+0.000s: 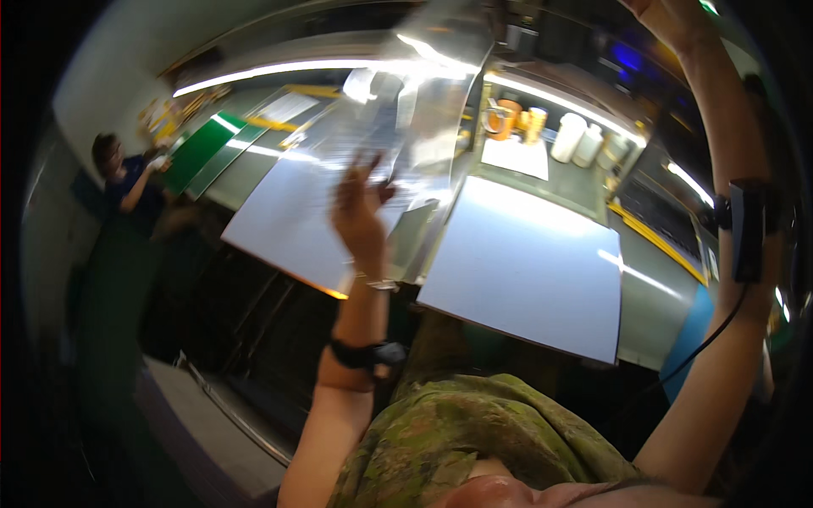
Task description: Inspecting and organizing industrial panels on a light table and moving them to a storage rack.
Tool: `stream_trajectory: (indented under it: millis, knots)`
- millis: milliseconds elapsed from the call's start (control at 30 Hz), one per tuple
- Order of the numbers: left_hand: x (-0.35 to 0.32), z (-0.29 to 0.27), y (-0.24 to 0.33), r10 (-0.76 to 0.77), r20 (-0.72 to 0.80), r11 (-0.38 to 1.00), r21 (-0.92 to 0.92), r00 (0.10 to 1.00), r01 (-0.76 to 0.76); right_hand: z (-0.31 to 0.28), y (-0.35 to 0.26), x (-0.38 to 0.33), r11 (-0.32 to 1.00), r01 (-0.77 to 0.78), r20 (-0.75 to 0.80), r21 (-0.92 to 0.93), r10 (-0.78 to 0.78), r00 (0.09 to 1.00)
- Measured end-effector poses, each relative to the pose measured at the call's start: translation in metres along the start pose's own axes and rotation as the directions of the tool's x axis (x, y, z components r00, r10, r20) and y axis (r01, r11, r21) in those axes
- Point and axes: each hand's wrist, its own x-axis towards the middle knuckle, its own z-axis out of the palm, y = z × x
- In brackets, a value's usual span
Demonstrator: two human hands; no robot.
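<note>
Both arms are raised: the left hand pinches the lower edge of a clear plastic sheet held up in the air, while the right hand reaches to the sheet's far top, its grip cut off by the rim so I cannot tell its state. Below the left grip, two white boards lie on the tabletop. Beyond them stand two white jugs and orange cups. Another person works far left.

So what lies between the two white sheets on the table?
In the head view, a clear film sheet hangs between the left white sheet and right white sheet, held by the left hand.
</note>
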Motion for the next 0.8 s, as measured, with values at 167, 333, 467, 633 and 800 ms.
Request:
stream_trajectory:
  millis: [167, 333, 467, 633, 800]
  knots:
    - [0.016, -0.077, 0.023, -0.249, 0.007, 0.961, -0.119, 0.968, 0.248, -0.095, 0.085, -0.09, 0.752, 0.147, 0.354, -0.643, 0.121, 0.927]
    - [-0.036, -0.084, -0.035, -0.515, -0.004, 0.848, -0.149, 0.857, 0.509, -0.121, 0.177, -0.335, 0.428, -0.86, 0.147, -0.277, 0.904, 0.402]
    - [-0.098, -0.084, -0.095, -0.737, 0.023, 0.654, -0.224, 0.675, 0.722, -0.06, 0.216, -0.443, 0.355, -0.798, 0.002, 0.486, 0.913, 0.408]
    - [-0.155, -0.067, -0.113, -0.879, 0.081, 0.463, -0.092, 0.47, 0.882, -0.029, 0.226, -0.478, 0.359, -0.615, -0.337, 0.702, 0.928, 0.157]
    - [-0.153, -0.088, -0.104, -0.907, 0.006, 0.387, 0.411, 0.422, 0.826, -0.059, 0.216, -0.509, 0.391, -0.657, -0.39, 0.645, 0.907, 0.157]
